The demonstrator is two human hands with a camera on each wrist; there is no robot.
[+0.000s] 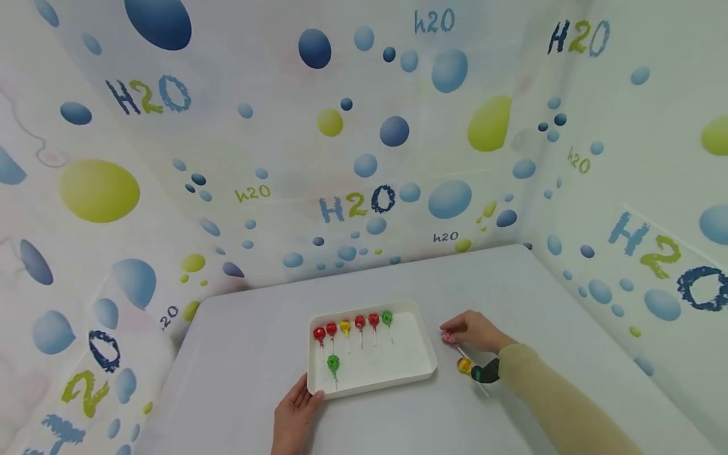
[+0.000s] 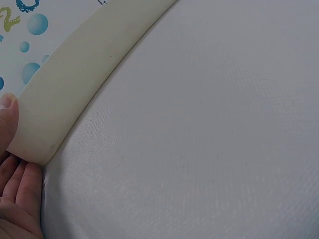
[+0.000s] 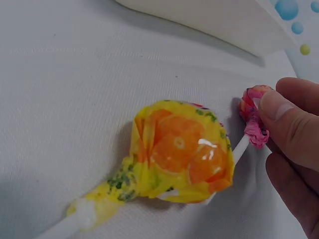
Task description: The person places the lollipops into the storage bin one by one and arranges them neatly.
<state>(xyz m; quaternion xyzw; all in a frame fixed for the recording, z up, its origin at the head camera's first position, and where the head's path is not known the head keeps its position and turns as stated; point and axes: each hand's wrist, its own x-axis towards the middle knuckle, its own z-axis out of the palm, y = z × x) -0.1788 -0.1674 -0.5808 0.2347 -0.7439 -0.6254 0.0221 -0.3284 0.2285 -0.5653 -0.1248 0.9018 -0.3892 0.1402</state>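
At its near left corner, my left hand (image 1: 296, 411) grips the white tray (image 1: 392, 360), thumb at the rim and fingers against the outside wall. The left wrist view shows the tray's wall (image 2: 84, 74) between thumb and fingers. To the right of the tray, my right hand (image 1: 478, 332) pinches a pink-wrapped lollipop (image 3: 256, 130) by its head, between thumb and fingers. A yellow lollipop (image 1: 464, 365) with orange-slice print lies on the table just below that hand, its white stick pointing toward the near side.
Along the tray's far side runs a row of lollipops: red ones (image 1: 360, 322), a yellow one (image 1: 345, 327) and a green one (image 1: 387, 317) at the right end. Another green lollipop (image 1: 333, 363) lies nearer, at left. The white table (image 1: 256, 341) meets patterned walls behind.
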